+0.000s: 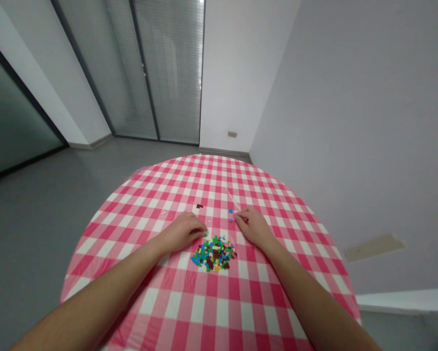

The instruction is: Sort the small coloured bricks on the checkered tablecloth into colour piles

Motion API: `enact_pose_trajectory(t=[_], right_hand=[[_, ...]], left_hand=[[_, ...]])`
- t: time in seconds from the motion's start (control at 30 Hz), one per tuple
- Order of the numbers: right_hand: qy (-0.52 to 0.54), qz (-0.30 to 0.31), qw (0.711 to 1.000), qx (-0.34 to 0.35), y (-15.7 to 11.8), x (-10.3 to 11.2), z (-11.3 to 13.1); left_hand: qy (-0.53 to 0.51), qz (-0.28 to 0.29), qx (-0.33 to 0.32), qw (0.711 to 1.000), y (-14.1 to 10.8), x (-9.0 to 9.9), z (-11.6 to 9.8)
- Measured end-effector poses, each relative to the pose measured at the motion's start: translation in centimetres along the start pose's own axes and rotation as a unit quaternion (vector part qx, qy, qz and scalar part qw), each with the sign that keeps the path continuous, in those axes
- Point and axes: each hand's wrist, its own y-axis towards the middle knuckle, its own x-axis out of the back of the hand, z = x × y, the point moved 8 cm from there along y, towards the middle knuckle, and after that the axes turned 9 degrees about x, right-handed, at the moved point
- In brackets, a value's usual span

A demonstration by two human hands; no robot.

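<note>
A pile of small colored bricks [214, 253], green, blue, brown, white and yellow, lies on the checkered cloth between my forearms. My left hand [185, 231] is at the pile's upper left edge, its fingers curled together by a small green piece [206, 234]; whether it grips that piece is too small to tell. To the upper right of the pile, my right hand [253, 225] has its thumb and fingers pinched beside a few blue pieces [231, 211]. What lies between those fingertips cannot be made out. A dark brown piece [199, 206] rests farther back.
The round table [219, 304] wears a red and white checkered cloth. A small white piece [163, 212] lies left of the brown one. Behind stand glass partitions [171, 73] and a white wall [240, 73] with a socket [232, 134].
</note>
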Motion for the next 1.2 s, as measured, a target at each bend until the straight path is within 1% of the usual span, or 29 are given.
enact_pose_trajectory(t=[0.1,0.2,0.43,0.7,0.97,1.2], right_hand=[[0.032,-0.001,0.999,0.029,0.0,-0.3,0.1],[0.029,0.016,0.998,0.048,0.1,-0.9,0.2],[-0.015,0.011,0.999,0.033,0.3,-1.2,-0.3],[-0.02,0.014,0.999,0.044,0.2,-1.2,-0.3],[0.006,-0.001,0.999,0.049,0.2,-0.8,-0.1],[-0.003,0.0,0.999,0.046,0.2,-0.8,-0.2]], left_hand=[[0.005,-0.001,0.002,1.0,0.0,-0.1,0.1],[0.007,0.002,0.009,1.0,0.0,-0.1,0.1],[0.011,-0.002,0.004,1.0,-0.1,-0.1,0.0],[0.012,-0.016,-0.011,1.0,-0.2,0.0,-0.3],[0.009,-0.012,-0.004,1.0,-0.1,-0.1,0.0],[0.005,-0.014,-0.001,1.0,-0.1,0.0,-0.2]])
